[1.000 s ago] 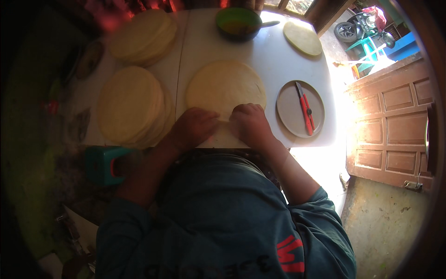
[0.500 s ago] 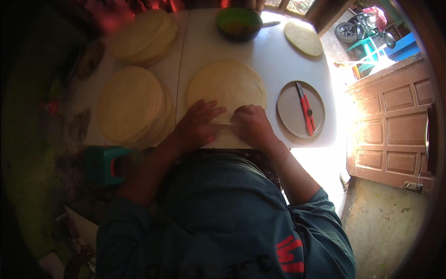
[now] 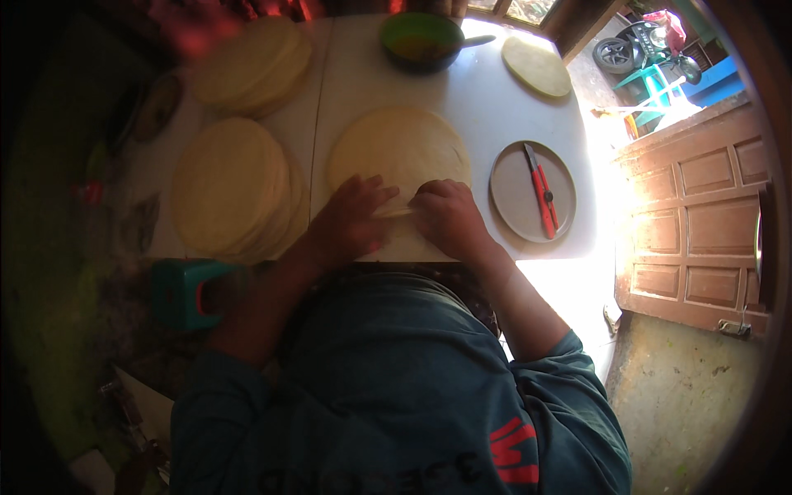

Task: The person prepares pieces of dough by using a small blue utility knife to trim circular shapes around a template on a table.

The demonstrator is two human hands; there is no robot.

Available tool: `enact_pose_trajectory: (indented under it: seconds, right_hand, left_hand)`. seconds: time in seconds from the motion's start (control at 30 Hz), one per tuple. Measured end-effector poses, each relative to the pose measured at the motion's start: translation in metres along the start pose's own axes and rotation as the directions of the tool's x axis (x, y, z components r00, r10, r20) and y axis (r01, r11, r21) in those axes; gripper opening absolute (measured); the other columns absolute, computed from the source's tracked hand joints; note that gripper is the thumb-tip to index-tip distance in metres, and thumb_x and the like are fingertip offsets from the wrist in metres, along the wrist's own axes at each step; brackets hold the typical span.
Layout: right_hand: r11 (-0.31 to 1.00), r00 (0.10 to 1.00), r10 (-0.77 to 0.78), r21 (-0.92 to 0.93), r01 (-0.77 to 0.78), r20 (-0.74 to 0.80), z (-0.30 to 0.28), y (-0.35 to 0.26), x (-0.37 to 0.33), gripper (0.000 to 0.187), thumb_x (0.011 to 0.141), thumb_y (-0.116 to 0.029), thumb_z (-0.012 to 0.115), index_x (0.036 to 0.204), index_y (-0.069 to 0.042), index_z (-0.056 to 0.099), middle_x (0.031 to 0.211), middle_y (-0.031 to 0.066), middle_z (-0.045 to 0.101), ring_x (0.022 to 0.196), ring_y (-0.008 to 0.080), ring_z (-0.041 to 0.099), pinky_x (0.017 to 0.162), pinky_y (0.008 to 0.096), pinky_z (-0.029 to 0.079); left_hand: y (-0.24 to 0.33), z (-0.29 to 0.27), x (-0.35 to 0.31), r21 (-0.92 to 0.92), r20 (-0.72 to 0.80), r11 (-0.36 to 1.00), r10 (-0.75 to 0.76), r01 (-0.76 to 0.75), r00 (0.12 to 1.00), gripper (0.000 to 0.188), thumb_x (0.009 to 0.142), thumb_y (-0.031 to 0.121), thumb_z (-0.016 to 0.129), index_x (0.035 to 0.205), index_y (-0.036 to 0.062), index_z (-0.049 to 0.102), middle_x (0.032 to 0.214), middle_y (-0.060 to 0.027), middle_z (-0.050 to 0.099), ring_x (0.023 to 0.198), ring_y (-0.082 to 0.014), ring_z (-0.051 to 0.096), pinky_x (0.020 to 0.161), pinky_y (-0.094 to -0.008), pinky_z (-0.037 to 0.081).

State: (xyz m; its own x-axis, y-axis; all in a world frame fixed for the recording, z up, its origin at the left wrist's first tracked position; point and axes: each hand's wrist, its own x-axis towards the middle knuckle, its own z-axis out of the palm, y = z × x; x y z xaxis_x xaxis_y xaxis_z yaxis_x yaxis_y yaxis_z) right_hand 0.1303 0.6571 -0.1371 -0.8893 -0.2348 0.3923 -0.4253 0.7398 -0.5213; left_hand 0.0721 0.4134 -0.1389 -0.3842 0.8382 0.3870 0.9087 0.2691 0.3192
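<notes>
A pale, round sheet that looks like flat dough (image 3: pixel 400 144) lies on the white table in front of me. My left hand (image 3: pixel 356 216) rests on its near-left edge, fingers stretched out and somewhat apart. Opposite it, my right hand (image 3: pixel 450 216) is closed at the near-right edge, fingers curled and seemingly pinching the rim; the fingertips are partly hidden. Between the hands the sheet's near edge looks slightly lifted or folded. To the right, a red utility knife (image 3: pixel 542 191) lies across a round grey plate (image 3: pixel 507 206).
Two stacks of similar rounds, a near one (image 3: pixel 227 186) and a far one (image 3: pixel 252 62), stand at the left. At the back are a green bowl with a handle (image 3: pixel 421 41) and a single round (image 3: pixel 536 66). A green stool (image 3: pixel 177 293) stands below; a wooden door (image 3: pixel 693 223) is at right.
Both hands stay at the near edge of the round, with only small finger shifts. The whole view has moved very slightly; the stacks, plate and knife lie as before.
</notes>
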Motion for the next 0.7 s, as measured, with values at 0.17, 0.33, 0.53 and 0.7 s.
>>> enact_pose_trajectory:
  seconds: [0.17, 0.33, 0.53, 0.7]
  right_hand:
    - [1.000, 1.000, 0.022, 0.000, -0.022, 0.013, -0.0016, -0.0017, -0.0017, 0.016, 0.075, -0.013, 0.073, 0.091, -0.012, 0.073, 0.098, 0.0082, 0.068, 0.094, 0.0314, 0.063, 0.083, 0.0444, 0.047]
    - [1.000, 0.994, 0.004, -0.008, -0.003, 0.109, -0.0026, -0.0012, -0.0031, 0.019, 0.073, -0.015, 0.076, 0.092, -0.012, 0.074, 0.099, 0.0079, 0.068, 0.095, 0.0312, 0.063, 0.083, 0.0443, 0.048]
    - [0.999, 0.997, 0.021, 0.035, -0.024, 0.080, -0.0012, -0.0023, -0.0082, 0.028, 0.071, -0.017, 0.079, 0.098, -0.011, 0.074, 0.102, 0.0077, 0.067, 0.100, 0.0296, 0.062, 0.087, 0.0438, 0.046]
    - [1.000, 0.994, 0.007, 0.020, -0.010, 0.112, -0.0023, -0.0022, -0.0075, 0.030, 0.071, -0.018, 0.079, 0.100, -0.012, 0.074, 0.105, 0.0069, 0.066, 0.104, 0.0288, 0.060, 0.090, 0.0435, 0.045]
  left_hand:
    - [-0.0042, -0.0002, 0.0021, 0.003, 0.024, 1.000, 0.026, -0.026, 0.999, 0.015, 0.077, 0.019, 0.080, 0.088, 0.0125, 0.072, 0.140, -0.0118, 0.057, 0.134, -0.0375, 0.051, 0.112, -0.0588, 0.036]
    - [-0.0039, -0.0015, 0.0067, 0.047, 0.017, 0.999, 0.023, -0.024, 1.000, 0.013, 0.080, 0.016, 0.077, 0.089, 0.0110, 0.071, 0.138, -0.0113, 0.059, 0.132, -0.0364, 0.053, 0.112, -0.0559, 0.039]
    - [-0.0071, 0.0052, 0.0059, 0.048, 0.016, 0.998, 0.030, -0.031, 0.999, 0.014, 0.081, 0.017, 0.077, 0.091, 0.0094, 0.071, 0.134, -0.0109, 0.061, 0.131, -0.0353, 0.054, 0.111, -0.0511, 0.042]
    - [-0.0081, 0.0034, 0.0052, 0.034, 0.026, 0.999, 0.026, -0.027, 0.999, 0.015, 0.081, 0.018, 0.078, 0.091, 0.0094, 0.071, 0.133, -0.0110, 0.062, 0.130, -0.0352, 0.054, 0.110, -0.0508, 0.043]
